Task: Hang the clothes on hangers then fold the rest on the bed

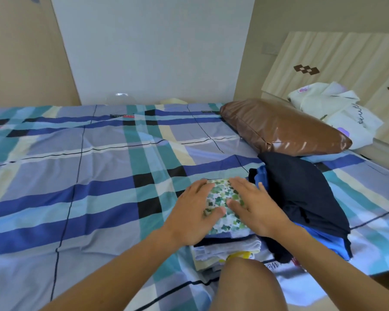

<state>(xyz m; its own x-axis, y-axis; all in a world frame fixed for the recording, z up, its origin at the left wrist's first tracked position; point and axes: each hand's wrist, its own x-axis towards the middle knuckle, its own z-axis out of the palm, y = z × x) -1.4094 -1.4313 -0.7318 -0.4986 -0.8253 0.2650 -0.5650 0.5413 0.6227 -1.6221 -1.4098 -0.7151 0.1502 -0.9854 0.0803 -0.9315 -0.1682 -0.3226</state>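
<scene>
A folded green-patterned white cloth point(222, 198) lies on top of a stack of folded clothes point(227, 248) near the front edge of the bed. My left hand point(193, 212) lies flat on the cloth's left side. My right hand point(254, 205) lies flat on its right side, fingers straight. To the right of the stack sits a loose heap of dark navy and blue garments point(301, 198). No hangers are in view.
The bed has a blue, teal and cream plaid sheet point(76, 176). A shiny brown pillow point(283, 129) lies at the right, with a white printed cloth point(337, 108) behind it against the headboard point(346, 59). My knee point(249, 286) is at the bed's front edge.
</scene>
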